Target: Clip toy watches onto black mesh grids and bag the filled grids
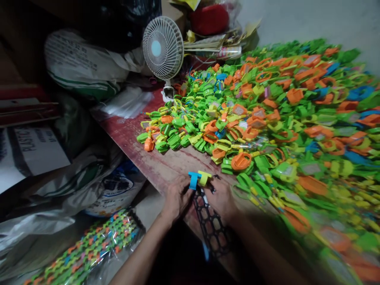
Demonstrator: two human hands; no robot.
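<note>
My left hand [177, 198] is closed, with its fingertips against a small blue plastic piece [193, 180]. A yellow-green plastic piece [204, 177] of similar shape sits right beside the blue one. Under both hands, tilted down toward my body, is a black plastic lattice tray [214, 227] with rounded openings. My right hand [222, 196] is curled over the tray's upper right side, its fingertips close to the yellow-green piece. The undersides of the fingers are hidden. Below the tray hangs a thin light-blue strip [206, 251].
A big heap of green, orange, yellow and blue plastic pieces [267, 114] covers the right of the red table [142, 152]. A white fan [163, 48] stands behind. At lower left lies a clear bag of colourful pieces [95, 245], near sacks [80, 59] and a cardboard box [35, 148].
</note>
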